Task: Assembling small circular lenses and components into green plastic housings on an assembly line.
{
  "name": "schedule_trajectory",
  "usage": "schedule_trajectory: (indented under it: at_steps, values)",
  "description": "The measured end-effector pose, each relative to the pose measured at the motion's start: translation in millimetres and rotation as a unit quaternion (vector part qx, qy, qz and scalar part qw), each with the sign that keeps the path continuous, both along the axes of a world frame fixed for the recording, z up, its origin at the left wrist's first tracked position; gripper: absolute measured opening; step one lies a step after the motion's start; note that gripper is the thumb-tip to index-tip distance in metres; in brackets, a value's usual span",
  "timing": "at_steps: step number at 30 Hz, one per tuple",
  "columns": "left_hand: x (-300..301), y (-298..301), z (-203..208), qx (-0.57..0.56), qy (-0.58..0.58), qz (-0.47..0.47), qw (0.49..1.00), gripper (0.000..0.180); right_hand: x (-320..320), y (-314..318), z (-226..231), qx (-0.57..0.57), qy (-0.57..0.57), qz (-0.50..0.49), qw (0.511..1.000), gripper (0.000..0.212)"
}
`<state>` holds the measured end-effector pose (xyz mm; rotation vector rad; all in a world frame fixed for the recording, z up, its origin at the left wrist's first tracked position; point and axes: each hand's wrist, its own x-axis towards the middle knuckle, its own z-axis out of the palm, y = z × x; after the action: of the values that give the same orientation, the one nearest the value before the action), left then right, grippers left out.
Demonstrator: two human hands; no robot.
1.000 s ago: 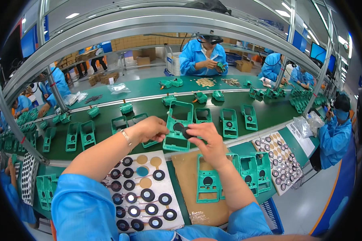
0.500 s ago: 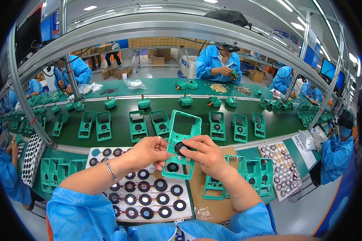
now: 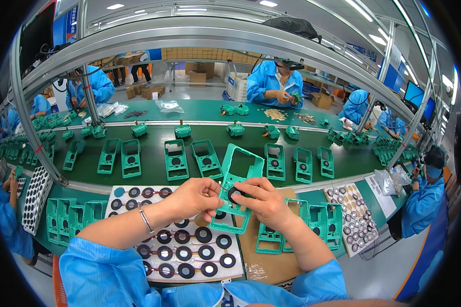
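Note:
In front of me a green plastic housing (image 3: 228, 174), a long frame with openings, is held up at a slant. My left hand (image 3: 193, 198) has its fingers closed at the housing's left edge. A thin wire with a small white end lies by the index finger. A round black speaker (image 3: 233, 194) sits against the middle of the housing. My right hand (image 3: 264, 204) presses on the speaker with thumb and fingers, partly covering it. Below my hands, a white foam sheet (image 3: 217, 278) carries rows of black speakers with red wires.
Green housings stand at left (image 3: 64, 217) and right (image 3: 320, 225) beside me. Brown cardboard (image 3: 256, 245) lies beneath the right arm. Farther right is a board of small round parts (image 3: 351, 215). More housings line the dark green belt (image 3: 174, 159). Co-workers in blue sit around; a metal beam (image 3: 189, 41) crosses overhead.
The housing has shifted slightly right and tilts more. Both hands moved with it, and the wire's white end is now closer to the housing. The view has turned slightly.

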<state>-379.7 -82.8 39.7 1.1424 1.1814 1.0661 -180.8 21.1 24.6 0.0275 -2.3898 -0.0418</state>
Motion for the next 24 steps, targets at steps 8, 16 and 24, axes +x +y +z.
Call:
schedule_trajectory:
  at_steps: [8, 16, 24]
  values:
    - [-1, 8, -17, -0.001, -0.005, 0.012, 1.0, 0.022, -1, 3, -15, -0.04, -0.013, 0.015, 0.999, 0.043]
    - [2, 9, -9, 0.02, -0.037, 0.032, 0.999, 0.029, 1, 3, -13, -0.074, 0.104, -0.091, 0.988, 0.048]
    - [7, 9, -10, 0.049, 0.018, 0.03, 0.998, 0.027, -22, 13, -20, -0.738, 0.061, 0.057, 0.67, 0.042]
